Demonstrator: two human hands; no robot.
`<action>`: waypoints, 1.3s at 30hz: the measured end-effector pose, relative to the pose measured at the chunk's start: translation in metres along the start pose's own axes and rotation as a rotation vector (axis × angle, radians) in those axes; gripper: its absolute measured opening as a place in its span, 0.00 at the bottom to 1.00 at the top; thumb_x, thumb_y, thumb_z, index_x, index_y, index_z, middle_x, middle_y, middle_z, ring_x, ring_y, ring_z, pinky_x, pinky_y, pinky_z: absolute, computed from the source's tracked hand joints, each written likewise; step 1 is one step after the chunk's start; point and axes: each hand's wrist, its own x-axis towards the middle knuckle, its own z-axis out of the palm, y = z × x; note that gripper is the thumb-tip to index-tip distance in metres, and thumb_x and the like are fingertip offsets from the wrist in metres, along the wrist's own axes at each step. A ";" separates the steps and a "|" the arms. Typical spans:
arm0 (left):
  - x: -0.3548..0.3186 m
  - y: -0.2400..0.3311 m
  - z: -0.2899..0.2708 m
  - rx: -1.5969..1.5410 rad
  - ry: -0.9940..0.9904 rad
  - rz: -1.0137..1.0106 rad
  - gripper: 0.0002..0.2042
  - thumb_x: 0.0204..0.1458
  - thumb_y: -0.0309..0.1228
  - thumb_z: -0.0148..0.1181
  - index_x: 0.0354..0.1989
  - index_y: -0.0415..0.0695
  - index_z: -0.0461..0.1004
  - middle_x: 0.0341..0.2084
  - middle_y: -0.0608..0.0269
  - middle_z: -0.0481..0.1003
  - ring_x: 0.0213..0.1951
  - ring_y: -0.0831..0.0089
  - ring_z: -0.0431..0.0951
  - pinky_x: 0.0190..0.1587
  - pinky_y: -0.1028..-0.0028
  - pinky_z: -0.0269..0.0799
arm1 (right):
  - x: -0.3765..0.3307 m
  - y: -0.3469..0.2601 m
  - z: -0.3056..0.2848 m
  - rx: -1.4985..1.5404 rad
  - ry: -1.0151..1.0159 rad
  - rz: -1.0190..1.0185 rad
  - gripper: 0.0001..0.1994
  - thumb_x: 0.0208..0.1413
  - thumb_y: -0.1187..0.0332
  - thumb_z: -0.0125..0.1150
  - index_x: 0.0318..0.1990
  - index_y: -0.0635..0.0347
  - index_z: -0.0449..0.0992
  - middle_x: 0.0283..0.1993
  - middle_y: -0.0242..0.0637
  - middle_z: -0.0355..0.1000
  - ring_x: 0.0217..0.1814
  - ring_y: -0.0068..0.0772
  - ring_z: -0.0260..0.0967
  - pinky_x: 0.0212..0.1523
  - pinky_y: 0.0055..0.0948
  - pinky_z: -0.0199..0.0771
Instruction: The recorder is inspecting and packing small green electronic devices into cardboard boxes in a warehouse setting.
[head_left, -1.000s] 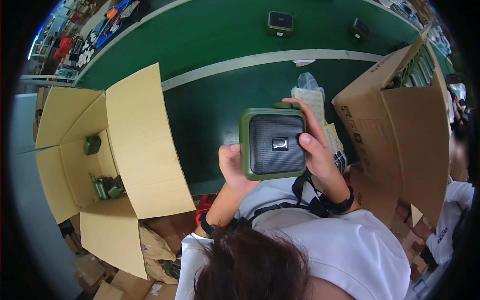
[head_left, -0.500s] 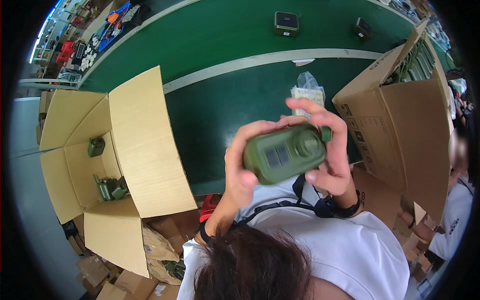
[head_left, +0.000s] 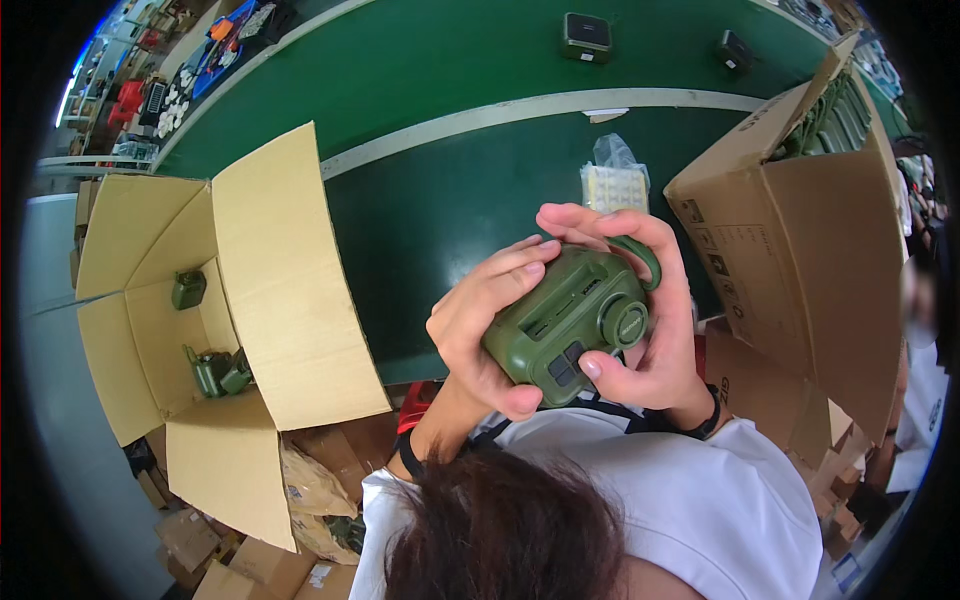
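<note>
Both hands hold one chunky olive-green device (head_left: 550, 325) with rounded corners, a round knob, dark square patches and a short loop strap. My left hand (head_left: 485, 325) wraps its left side, the thumb at the near edge and the fingers over the top. My right hand (head_left: 655, 330) grips the knob end; its thumb lies beside the dark patches and the strap loops against its fingers. Just beyond the hands lies a clear plastic bag (head_left: 615, 180) with pale, patterned contents. What exactly the device is, I cannot tell.
At the left stands an open cardboard box (head_left: 300, 290) with several small green devices (head_left: 210, 372) inside. A taller carton (head_left: 780, 230) at the right holds green items (head_left: 835, 120). Two dark boxy devices (head_left: 586, 37) sit across the green bench (head_left: 430, 200). Another person (head_left: 915, 400) is at far right.
The green device has tilted in my hands, so its edge with slots and the strap loop now show. My left fingers have shifted over its top. My right thumb has moved in beside the dark patches.
</note>
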 end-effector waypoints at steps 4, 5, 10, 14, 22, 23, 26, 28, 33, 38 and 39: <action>0.004 -0.003 -0.002 0.150 -0.019 0.179 0.37 0.37 0.59 0.54 0.34 0.27 0.69 0.28 0.40 0.72 0.35 0.51 0.75 0.44 0.55 0.69 | 0.002 -0.003 0.002 0.019 0.000 -0.001 0.38 0.30 0.76 0.63 0.53 0.61 0.50 0.55 0.53 0.54 0.60 0.40 0.52 0.58 0.34 0.51; 0.004 -0.003 -0.002 0.152 -0.017 0.178 0.37 0.37 0.59 0.54 0.34 0.27 0.69 0.28 0.40 0.72 0.35 0.51 0.75 0.44 0.55 0.69 | 0.001 -0.002 0.001 0.020 -0.024 0.012 0.38 0.29 0.76 0.64 0.52 0.61 0.50 0.55 0.54 0.53 0.60 0.39 0.52 0.58 0.34 0.52; 0.007 0.002 -0.003 0.291 -0.034 0.298 0.38 0.38 0.61 0.50 0.32 0.27 0.69 0.27 0.41 0.72 0.32 0.50 0.76 0.41 0.55 0.71 | -0.001 0.001 0.001 0.132 -0.030 0.022 0.36 0.30 0.76 0.64 0.51 0.61 0.51 0.56 0.56 0.53 0.60 0.38 0.53 0.57 0.34 0.54; 0.005 0.007 -0.003 0.325 -0.032 0.325 0.38 0.39 0.62 0.49 0.31 0.27 0.69 0.26 0.41 0.73 0.31 0.50 0.76 0.39 0.54 0.72 | -0.003 0.008 -0.001 0.135 -0.071 -0.027 0.34 0.34 0.72 0.64 0.50 0.60 0.52 0.55 0.59 0.53 0.60 0.46 0.52 0.58 0.40 0.51; 0.006 0.016 -0.007 0.417 -0.100 0.307 0.40 0.37 0.64 0.50 0.31 0.28 0.69 0.27 0.42 0.73 0.31 0.45 0.75 0.38 0.55 0.73 | -0.002 0.000 0.002 0.101 -0.058 -0.055 0.34 0.32 0.75 0.65 0.49 0.62 0.52 0.53 0.57 0.55 0.59 0.44 0.52 0.59 0.39 0.49; 0.006 0.016 -0.008 0.418 -0.100 0.305 0.40 0.37 0.64 0.50 0.31 0.28 0.69 0.27 0.42 0.73 0.31 0.45 0.75 0.38 0.55 0.73 | -0.002 0.003 0.002 0.091 -0.070 -0.090 0.34 0.31 0.74 0.66 0.49 0.62 0.53 0.53 0.57 0.55 0.59 0.44 0.53 0.59 0.39 0.49; 0.006 0.014 -0.008 0.411 -0.106 0.317 0.40 0.36 0.65 0.50 0.31 0.28 0.69 0.26 0.43 0.73 0.31 0.46 0.75 0.38 0.54 0.72 | -0.001 0.010 -0.003 0.043 -0.115 -0.148 0.37 0.29 0.72 0.68 0.50 0.62 0.52 0.53 0.56 0.55 0.58 0.44 0.54 0.59 0.39 0.49; 0.006 0.013 -0.004 0.299 -0.063 0.250 0.38 0.38 0.63 0.51 0.32 0.29 0.69 0.30 0.44 0.73 0.34 0.50 0.76 0.41 0.57 0.72 | -0.002 0.009 -0.004 0.002 -0.146 -0.173 0.39 0.28 0.72 0.69 0.51 0.62 0.52 0.54 0.55 0.55 0.58 0.43 0.54 0.59 0.39 0.49; 0.001 0.025 0.003 -0.361 0.125 -0.709 0.35 0.50 0.60 0.35 0.44 0.34 0.65 0.41 0.47 0.69 0.45 0.56 0.70 0.48 0.61 0.64 | -0.006 -0.004 -0.014 0.017 -0.004 0.082 0.47 0.33 0.66 0.68 0.60 0.65 0.43 0.55 0.51 0.55 0.54 0.39 0.59 0.55 0.35 0.54; -0.003 0.025 0.004 -0.796 -0.034 -0.971 0.48 0.41 0.68 0.39 0.62 0.43 0.36 0.58 0.50 0.50 0.57 0.60 0.55 0.58 0.65 0.49 | -0.001 -0.003 -0.016 0.115 0.248 0.219 0.41 0.39 0.62 0.62 0.60 0.61 0.45 0.44 0.47 0.65 0.46 0.34 0.64 0.49 0.29 0.59; 0.000 0.026 0.002 -0.569 -0.209 -0.840 0.55 0.36 0.67 0.48 0.62 0.47 0.24 0.59 0.49 0.44 0.60 0.59 0.48 0.59 0.64 0.45 | -0.003 0.001 -0.019 0.184 0.242 0.251 0.35 0.44 0.64 0.57 0.59 0.59 0.47 0.45 0.46 0.64 0.45 0.32 0.65 0.47 0.27 0.61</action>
